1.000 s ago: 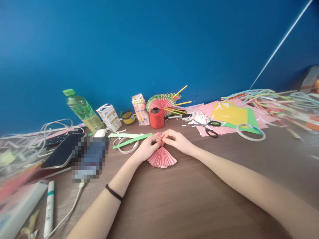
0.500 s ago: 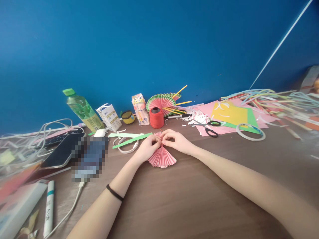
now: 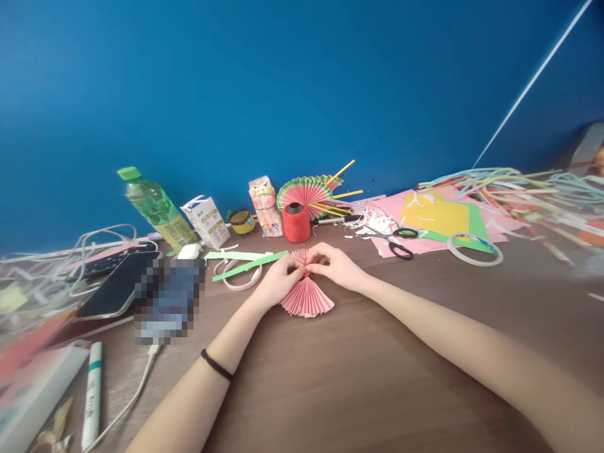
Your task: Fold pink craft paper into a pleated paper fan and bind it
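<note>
A pleated pink paper fan (image 3: pixel 307 298) lies on the brown table, spread at its near and far ends and pinched narrow in the middle. My left hand (image 3: pixel 279 277) is closed on that narrow middle from the left. From the right, my right hand (image 3: pixel 334 267) pinches the same spot, fingertips almost touching the left ones. Any thread between the fingertips is too small to make out. Just beyond the hands stands a spool of red thread (image 3: pixel 297 225). Green paper strips (image 3: pixel 250 265) and a white tape roll (image 3: pixel 238 283) lie beside my left hand.
Behind the spool leans a green-edged pink fan (image 3: pixel 302 189) with yellow sticks. Scissors (image 3: pixel 399 242) rest by coloured paper sheets (image 3: pixel 436 217) and a tape roll (image 3: pixel 474 250) on the right. Leftward are a green bottle (image 3: pixel 158 207), a carton (image 3: pixel 206 221), phones (image 3: pixel 117 283) and a marker (image 3: pixel 93 396).
My right hand's fingers have shifted very slightly at the fan's middle. The fan and my left hand stay in place.
</note>
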`<state>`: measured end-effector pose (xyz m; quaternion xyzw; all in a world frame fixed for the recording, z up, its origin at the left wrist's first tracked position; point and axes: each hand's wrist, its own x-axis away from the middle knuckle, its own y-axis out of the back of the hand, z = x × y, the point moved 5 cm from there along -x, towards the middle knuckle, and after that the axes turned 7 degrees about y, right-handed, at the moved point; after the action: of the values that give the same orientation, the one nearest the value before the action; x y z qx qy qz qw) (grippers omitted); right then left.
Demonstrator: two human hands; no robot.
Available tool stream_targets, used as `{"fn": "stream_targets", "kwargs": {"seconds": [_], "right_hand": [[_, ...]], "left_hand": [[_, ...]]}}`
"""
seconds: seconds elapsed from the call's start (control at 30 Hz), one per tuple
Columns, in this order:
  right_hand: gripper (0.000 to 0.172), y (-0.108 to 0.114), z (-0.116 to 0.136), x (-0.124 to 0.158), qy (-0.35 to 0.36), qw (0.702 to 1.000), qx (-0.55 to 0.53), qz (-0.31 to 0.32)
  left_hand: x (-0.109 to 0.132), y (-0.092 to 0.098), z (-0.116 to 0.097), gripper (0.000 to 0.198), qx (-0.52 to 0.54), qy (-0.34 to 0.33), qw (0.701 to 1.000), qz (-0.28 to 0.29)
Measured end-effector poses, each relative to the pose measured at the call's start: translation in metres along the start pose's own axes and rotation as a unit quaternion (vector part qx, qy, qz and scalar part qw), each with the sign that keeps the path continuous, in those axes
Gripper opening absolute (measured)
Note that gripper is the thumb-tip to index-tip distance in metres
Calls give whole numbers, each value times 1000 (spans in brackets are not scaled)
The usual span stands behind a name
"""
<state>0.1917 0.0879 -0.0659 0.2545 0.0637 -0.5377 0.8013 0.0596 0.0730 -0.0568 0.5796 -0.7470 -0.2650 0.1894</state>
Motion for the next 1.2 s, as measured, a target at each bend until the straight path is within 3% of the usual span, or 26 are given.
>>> {"fn": "stream_targets", "kwargs": {"seconds": [0.67,0.97,1.2], "right_hand": [[7,0,1,2,28,1000,11,6],[6,-1,15,6,105,989,107,-14],[5,4,17,7,103,971,213,-38]], "left_hand": [[-1,0,1,16,14,2,1000,-3],[-4,-2,8,12,48,16,999,16],[-1,-1,5,11,57,-2,998,2]]}}
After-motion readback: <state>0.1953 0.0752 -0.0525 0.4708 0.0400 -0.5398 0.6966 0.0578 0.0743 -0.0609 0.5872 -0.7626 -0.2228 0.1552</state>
